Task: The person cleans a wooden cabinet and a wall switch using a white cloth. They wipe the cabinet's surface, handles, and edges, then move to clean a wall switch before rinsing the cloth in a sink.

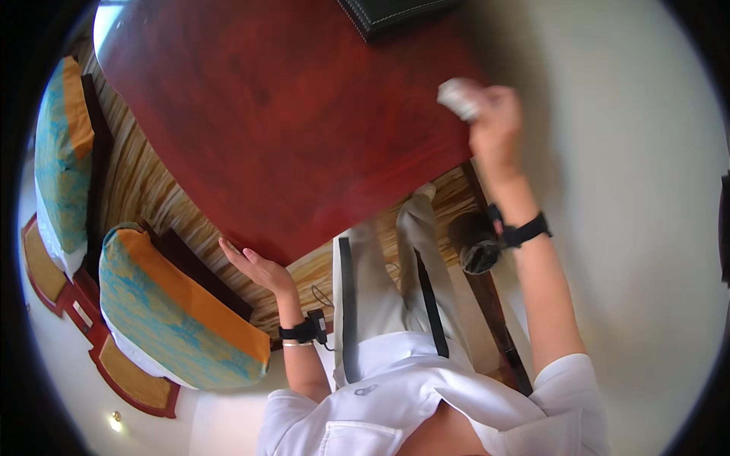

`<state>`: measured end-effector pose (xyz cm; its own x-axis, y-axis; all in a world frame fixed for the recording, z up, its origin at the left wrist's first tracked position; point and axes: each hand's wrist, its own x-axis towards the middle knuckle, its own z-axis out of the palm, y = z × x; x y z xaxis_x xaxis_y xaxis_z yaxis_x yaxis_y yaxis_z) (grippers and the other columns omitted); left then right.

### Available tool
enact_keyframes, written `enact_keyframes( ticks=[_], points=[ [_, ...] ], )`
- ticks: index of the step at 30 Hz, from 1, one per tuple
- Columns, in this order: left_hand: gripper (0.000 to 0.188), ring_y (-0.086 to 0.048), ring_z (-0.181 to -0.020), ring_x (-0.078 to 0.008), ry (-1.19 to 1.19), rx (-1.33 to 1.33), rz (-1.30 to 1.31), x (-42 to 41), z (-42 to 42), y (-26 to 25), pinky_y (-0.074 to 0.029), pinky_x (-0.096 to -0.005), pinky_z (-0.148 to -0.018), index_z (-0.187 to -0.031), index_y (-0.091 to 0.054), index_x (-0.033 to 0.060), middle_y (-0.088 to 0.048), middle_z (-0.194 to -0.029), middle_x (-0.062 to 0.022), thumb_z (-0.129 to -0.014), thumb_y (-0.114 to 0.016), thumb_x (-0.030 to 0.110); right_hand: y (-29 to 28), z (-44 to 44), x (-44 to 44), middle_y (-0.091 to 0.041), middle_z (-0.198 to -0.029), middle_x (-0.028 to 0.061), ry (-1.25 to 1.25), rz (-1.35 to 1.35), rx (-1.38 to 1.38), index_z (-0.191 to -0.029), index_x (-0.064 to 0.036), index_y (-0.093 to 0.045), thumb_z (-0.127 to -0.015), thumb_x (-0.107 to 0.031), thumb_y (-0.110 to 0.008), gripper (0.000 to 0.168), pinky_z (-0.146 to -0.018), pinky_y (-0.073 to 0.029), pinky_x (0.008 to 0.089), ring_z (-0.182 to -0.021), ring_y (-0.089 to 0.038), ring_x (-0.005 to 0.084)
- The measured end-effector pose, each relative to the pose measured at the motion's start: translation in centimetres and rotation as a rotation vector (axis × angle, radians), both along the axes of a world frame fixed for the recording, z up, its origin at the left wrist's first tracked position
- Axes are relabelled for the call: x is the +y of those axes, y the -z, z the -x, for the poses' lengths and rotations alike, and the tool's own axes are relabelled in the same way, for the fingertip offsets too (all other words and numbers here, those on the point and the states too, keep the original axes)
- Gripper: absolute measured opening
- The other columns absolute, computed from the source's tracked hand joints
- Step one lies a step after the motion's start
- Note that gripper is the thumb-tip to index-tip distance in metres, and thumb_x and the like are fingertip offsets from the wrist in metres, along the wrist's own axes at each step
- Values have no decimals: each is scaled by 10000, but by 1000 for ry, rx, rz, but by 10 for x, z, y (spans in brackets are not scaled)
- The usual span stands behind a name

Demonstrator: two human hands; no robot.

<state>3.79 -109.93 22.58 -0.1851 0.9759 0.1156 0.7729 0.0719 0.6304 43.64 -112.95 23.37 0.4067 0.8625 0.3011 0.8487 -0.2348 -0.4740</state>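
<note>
My right hand (496,131) is blurred and grips a white wad (458,100), probably a folded cloth. It is over the right edge of a reddish-brown tabletop (285,114), beside the pale wall. Whether the wad touches the surface, I cannot tell. At the near left corner of the tabletop, my left hand (262,272) is empty, with its fingers stretched out and the thumb apart. A black strap with a small device circles each wrist.
A black stitched box or case (399,17) lies at the tabletop's far end. Two beds with blue and orange covers (182,308) stand to the left on a striped brown floor (165,194). A dark cylindrical bin (476,251) is below on the right, near the pale wall (639,199).
</note>
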Motion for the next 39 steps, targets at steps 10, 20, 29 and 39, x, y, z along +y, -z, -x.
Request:
enact_keyframes(
  ticks=[10, 20, 29, 39],
  points=[
    [570, -336, -1311, -306, -10, -82, -96, 1, 5, 12, -246, -397, -1096, -1377, -322, -37, -348, -1421, -186, -999, -265, 386, -8, 213, -2, -526, -922, 72, -334, -18, 337, -1033, -73, -643, -700, -43, -620, 335, -719, -490, 324, -798, -512, 232],
    [482, -383, -1281, -299, -45, 34, -204, 3, 9, 2, -294, -368, -1051, -1335, -382, -37, -413, -1378, -172, -979, -275, 270, -8, 110, 1, -543, -907, 122, -198, 0, 41, -1072, -46, -610, -729, 41, -613, 353, -747, -453, 384, -882, -519, 285],
    [382, -429, -1245, -343, -24, 110, -288, 9, 10, -2, -332, -412, -1037, -1249, -474, -34, -466, -1321, -201, -937, -361, 155, -17, 91, 43, -571, -901, 132, -85, -36, 79, -937, -38, -630, -804, -36, -586, 141, -716, -454, 400, -815, -555, 311],
    [401, -475, -1200, -357, -43, 152, -324, 12, 25, 1, -369, -412, -1005, -1258, -487, -26, -504, -1290, -202, -896, -393, 119, -13, 208, 79, -571, -872, 122, -544, -80, 229, -823, -42, -598, -689, 44, -556, 165, -730, -465, 385, -846, -531, 286]
  ],
)
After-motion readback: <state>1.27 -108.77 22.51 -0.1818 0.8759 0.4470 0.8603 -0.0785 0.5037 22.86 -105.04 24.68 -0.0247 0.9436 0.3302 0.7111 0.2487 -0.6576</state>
